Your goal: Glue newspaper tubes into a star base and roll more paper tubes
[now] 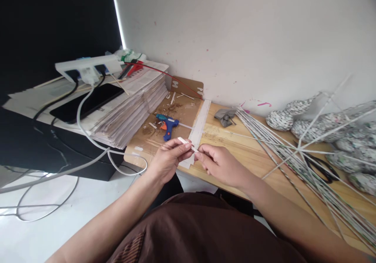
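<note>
In the head view, the left hand [169,159] pinches a short white stick [194,149] between thumb and fingers, and the right hand [219,163] grips the stick's other end with its fingertips, its remaining fingers curled in. The stick is held in the air, in front of the near edge of the wooden table [246,153]. Beyond it, a long white strip [201,122] lies on the table along the edge of a stained cardboard sheet [188,113]. On the cardboard rests a blue glue gun [169,129] with a teal nozzle (a small pale label sits on its side, its lettering too small to read).

To the left stands a thick stack of paper [138,106], with print on its top sheets that is likewise too fine to make out. A dark-screened phone [87,103] lies on top, near a white power strip [88,62] with plugs in it. On the right, a bundle of thin paper rods [273,137] stretches across the table, under a spoked frame [299,149] of pale rods; black scissors handles [329,176] show beside the bundle. Woven paper shapes [279,120] sit against the wall [235,39], which bears pink marks.
</note>
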Action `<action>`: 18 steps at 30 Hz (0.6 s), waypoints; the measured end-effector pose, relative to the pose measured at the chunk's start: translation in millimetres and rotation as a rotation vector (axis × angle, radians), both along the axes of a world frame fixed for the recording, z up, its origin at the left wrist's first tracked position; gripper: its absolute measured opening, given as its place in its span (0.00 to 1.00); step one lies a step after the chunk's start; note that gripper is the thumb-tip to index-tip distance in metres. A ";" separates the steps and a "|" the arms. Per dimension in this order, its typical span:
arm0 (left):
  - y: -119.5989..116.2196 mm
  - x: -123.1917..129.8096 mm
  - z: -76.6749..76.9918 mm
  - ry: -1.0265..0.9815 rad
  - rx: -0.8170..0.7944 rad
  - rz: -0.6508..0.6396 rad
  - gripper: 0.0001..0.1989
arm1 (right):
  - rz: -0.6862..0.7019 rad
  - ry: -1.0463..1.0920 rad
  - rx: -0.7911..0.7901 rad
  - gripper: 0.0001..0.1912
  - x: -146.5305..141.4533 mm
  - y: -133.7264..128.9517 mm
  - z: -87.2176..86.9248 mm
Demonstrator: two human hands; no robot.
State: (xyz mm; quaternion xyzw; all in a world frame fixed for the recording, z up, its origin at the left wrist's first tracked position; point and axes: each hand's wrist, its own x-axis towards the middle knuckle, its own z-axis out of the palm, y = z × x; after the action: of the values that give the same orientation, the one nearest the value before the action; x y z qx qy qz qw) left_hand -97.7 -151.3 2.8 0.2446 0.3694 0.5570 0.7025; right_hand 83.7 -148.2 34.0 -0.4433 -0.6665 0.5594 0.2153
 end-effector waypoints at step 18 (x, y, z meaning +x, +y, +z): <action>1.7 8.1 -0.6 -0.022 -0.072 -0.062 0.09 | 0.057 0.205 -0.224 0.19 6.6 -12.8 -11.2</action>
State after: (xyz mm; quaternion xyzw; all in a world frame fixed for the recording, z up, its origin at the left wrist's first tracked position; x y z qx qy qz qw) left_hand -89.7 -149.6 2.2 0.2243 0.3740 0.5240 0.7316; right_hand 90.3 -161.0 22.8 -0.3860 -0.5868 0.6785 0.2153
